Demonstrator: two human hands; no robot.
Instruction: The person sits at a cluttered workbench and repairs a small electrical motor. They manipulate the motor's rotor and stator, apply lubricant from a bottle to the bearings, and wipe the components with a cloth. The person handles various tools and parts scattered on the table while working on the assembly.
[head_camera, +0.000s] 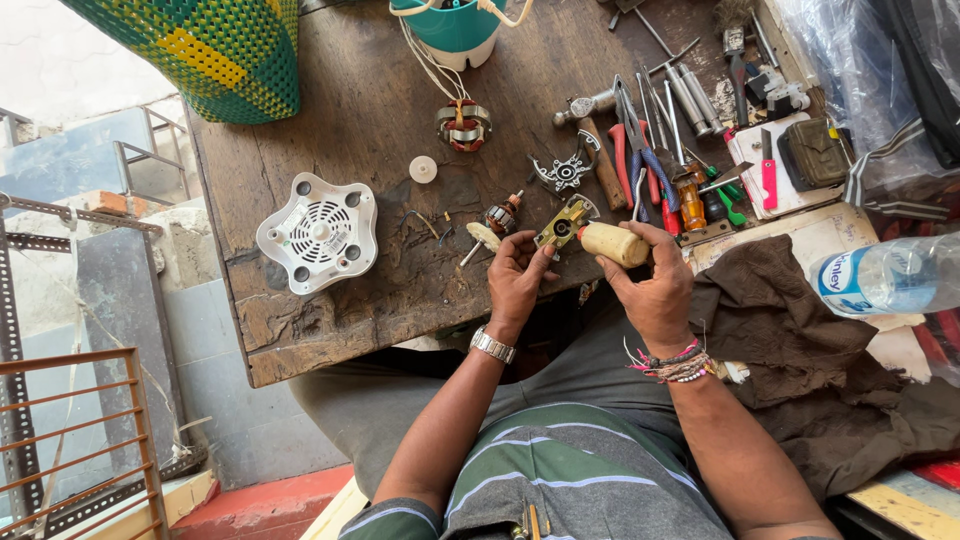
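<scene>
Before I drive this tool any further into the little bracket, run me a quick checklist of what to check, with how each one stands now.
1. Left hand has a firm pinch on the brass-coloured bracket: ok, fingers hold it above the table edge.
2. Right hand wraps the cream tool handle: ok.
3. Tool tip seated in the bracket's centre hole: cannot tell, the tip is hidden.
4. Small armature safe from rolling: ok, it lies flat on the wooden table, behind the left hand.
5. Spare tools in reach: ok, red-handled pliers lie just beyond the bracket.
6. Water bottle stable: cannot tell, it lies on its side at the right.
</scene>
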